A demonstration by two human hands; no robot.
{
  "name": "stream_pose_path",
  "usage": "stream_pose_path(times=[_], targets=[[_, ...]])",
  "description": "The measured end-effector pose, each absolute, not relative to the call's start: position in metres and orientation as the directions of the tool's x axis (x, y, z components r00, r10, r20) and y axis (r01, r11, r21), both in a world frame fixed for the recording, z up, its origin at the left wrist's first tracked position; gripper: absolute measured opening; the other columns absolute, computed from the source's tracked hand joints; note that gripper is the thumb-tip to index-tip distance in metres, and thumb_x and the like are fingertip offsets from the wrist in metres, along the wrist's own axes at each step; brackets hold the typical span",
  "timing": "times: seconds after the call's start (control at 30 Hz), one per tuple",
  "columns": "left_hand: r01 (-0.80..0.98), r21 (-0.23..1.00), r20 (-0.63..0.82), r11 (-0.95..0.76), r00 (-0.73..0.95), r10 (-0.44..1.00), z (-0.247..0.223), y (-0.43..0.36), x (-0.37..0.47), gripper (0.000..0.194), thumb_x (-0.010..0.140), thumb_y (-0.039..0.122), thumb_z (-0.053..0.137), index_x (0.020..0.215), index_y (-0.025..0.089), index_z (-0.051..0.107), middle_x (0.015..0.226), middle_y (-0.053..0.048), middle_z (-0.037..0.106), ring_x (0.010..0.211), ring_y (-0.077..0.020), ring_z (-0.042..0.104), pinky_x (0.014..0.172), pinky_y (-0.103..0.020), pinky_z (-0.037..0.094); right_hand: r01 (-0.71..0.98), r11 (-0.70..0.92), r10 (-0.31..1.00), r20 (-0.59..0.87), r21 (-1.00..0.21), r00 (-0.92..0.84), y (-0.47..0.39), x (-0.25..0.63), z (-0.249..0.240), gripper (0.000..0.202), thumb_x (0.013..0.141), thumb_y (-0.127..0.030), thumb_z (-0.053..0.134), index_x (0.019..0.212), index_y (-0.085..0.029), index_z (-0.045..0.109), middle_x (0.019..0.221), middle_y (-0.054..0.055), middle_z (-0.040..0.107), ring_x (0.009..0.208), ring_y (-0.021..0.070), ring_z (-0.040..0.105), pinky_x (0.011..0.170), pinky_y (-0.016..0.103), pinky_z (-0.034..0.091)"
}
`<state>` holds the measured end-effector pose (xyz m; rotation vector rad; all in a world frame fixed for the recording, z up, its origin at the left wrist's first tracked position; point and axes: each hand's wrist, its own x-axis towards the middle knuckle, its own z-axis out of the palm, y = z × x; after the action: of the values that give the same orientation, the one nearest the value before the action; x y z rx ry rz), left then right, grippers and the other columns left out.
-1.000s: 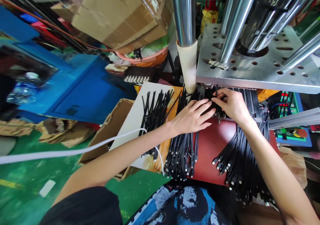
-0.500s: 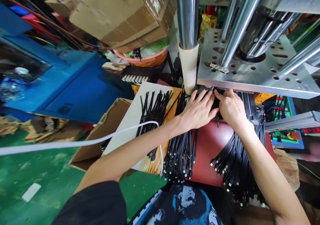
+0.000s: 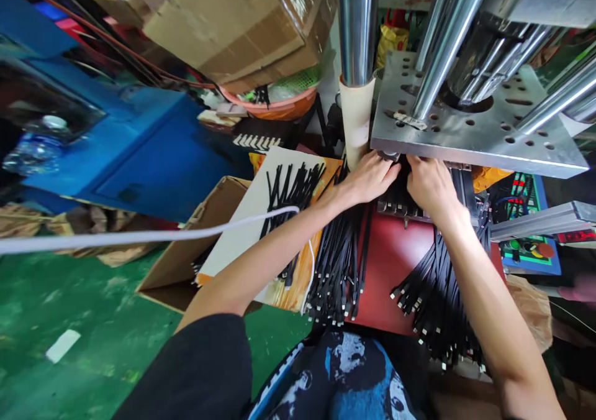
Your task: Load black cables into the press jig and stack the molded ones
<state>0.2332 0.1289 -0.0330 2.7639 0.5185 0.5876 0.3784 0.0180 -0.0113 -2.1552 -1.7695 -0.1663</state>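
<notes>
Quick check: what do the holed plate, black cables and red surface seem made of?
Holed plate: bare metal, perhaps steel, by its grey sheen.
Black cables: probably flexible plastic or rubber outside, smooth-looking, since they bend and fan out.
Red surface: smooth, semi-gloss, given the pale glare; possibly painted or laminated, base material unclear.

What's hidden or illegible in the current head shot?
- What the left hand and right hand hold: head view, hidden by the hands and metal plate.
- Black cables, one stretch: head view, behind left forearm.
- Metal column, upper end: head view, cut off by top edge.
- Control panel, any lettering: head view, too small.
</notes>
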Motion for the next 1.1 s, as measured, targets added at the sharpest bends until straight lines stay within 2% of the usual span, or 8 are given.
stream_pose_path(times=[0.1, 0.23, 0.37, 0.6, 0.7, 0.83, 1.0, 1.1], targets=[[0.434, 0.371, 0.341, -0.821, 0.759, 0.555, -0.043, 0.082, 0.175, 0.027, 0.11, 0.032, 0.049, 0.113, 0.014, 0.068, 0.117, -0.015, 0.073, 0.115, -0.0282, 0.07, 0.103, -0.041, 0.054, 0.924, -0.301, 0.874, 0.319, -0.235, 0.366, -0.081, 0.344, -0.016, 0.046, 0.107, -0.033, 0.042, 0.147, -0.018, 0.059, 0.119, 0.021, 0.069, 0.094, 0.0331, 0.07, 0.076, 0.044, 0.055], [0.677, 0.375, -0.026, -0.633, 0.691, 0.723, -0.06, 0.037, 0.115, 0.022, 0.101, 0.036, 0.069, 0.091, 0.016, 0.069, 0.089, -0.01, 0.073, 0.087, -0.0256, 0.072, 0.08, -0.035, 0.054, 0.779, -0.616, 0.774, 0.094, -0.116, 0.626, -0.205, 0.322, -0.061, 0.055, 0.105, -0.065, 0.046, 0.124, -0.016, 0.063, 0.106, 0.02, 0.073, 0.066, 0.029, 0.066, 0.052, 0.039, 0.041], [0.666, 0.464, -0.121, -0.584, 0.701, 0.703, -0.066, 0.04, 0.107, 0.02, 0.099, 0.031, 0.071, 0.083, 0.019, 0.068, 0.079, -0.003, 0.073, 0.073, -0.0188, 0.069, 0.068, -0.028, 0.046, 0.732, -0.673, 0.738, -0.034, -0.102, 0.674, -0.243, 0.323, -0.096, 0.047, 0.11, -0.059, 0.035, 0.099, -0.022, 0.062, 0.099, 0.013, 0.07, 0.072, 0.0282, 0.067, 0.056, 0.038, 0.04], [0.552, 0.697, -0.072, -0.458, 0.689, 0.722, -0.043, 0.042, 0.107, 0.032, 0.098, 0.037, 0.068, 0.073, 0.019, 0.061, 0.067, 0.002, 0.064, 0.062, -0.0136, 0.056, 0.064, -0.027, 0.04, 0.723, -0.685, 0.728, -0.058, -0.092, 0.683, -0.232, 0.324, -0.1, 0.041, 0.109, -0.054, 0.036, 0.096, -0.023, 0.059, 0.098, 0.009, 0.068, 0.077, 0.0261, 0.065, 0.063, 0.036, 0.038], [0.39, 0.909, -0.211, -0.148, 0.736, 0.643, -0.029, 0.033, 0.105, 0.038, 0.095, 0.048, 0.067, 0.073, 0.019, 0.056, 0.062, 0.004, 0.056, 0.055, -0.0113, 0.052, 0.055, -0.024, 0.04, 0.744, -0.657, 0.753, -0.045, -0.123, 0.657, -0.234, 0.325, -0.101, 0.033, 0.109, -0.044, 0.037, 0.091, -0.023, 0.056, 0.096, 0.008, 0.068, 0.079, 0.0251, 0.065, 0.065, 0.036, 0.038], [0.272, 0.923, -0.369, 0.274, 0.83, 0.418, -0.018, 0.008, 0.109, 0.047, 0.089, 0.062, 0.073, 0.077, 0.02, 0.056, 0.064, 0.005, 0.057, 0.048, -0.0092, 0.053, 0.044, -0.02, 0.041, 0.731, -0.668, 0.741, -0.044, -0.141, 0.67, -0.232, 0.321, -0.1, 0.037, 0.109, -0.051, 0.042, 0.09, -0.023, 0.056, 0.093, 0.008, 0.068, 0.078, 0.0252, 0.065, 0.066, 0.036, 0.038], [0.294, 0.898, -0.383, 0.328, 0.888, 0.253, -0.044, -0.036, 0.124, 0.048, 0.092, 0.063, 0.072, 0.083, 0.018, 0.06, 0.064, 0.004, 0.062, 0.05, -0.0094, 0.059, 0.047, -0.019, 0.049, 0.71, -0.686, 0.726, -0.085, -0.158, 0.683, -0.224, 0.321, -0.092, 0.033, 0.108, -0.043, 0.045, 0.087, -0.022, 0.059, 0.092, 0.01, 0.071, 0.073, 0.0244, 0.063, 0.063, 0.035, 0.034], [0.295, 0.879, -0.397, 0.375, 0.888, 0.234, -0.068, -0.055, 0.138, 0.052, 0.088, 0.067, 0.075, 0.085, 0.017, 0.062, 0.068, 0.002, 0.066, 0.052, -0.0109, 0.063, 0.049, -0.02, 0.053, 0.632, -0.712, 0.673, -0.043, -0.305, 0.738, -0.225, 0.317, -0.078, 0.031, 0.105, -0.045, 0.052, 0.088, -0.022, 0.065, 0.088, 0.008, 0.072, 0.071, 0.0243, 0.062, 0.064, 0.034, 0.036]])
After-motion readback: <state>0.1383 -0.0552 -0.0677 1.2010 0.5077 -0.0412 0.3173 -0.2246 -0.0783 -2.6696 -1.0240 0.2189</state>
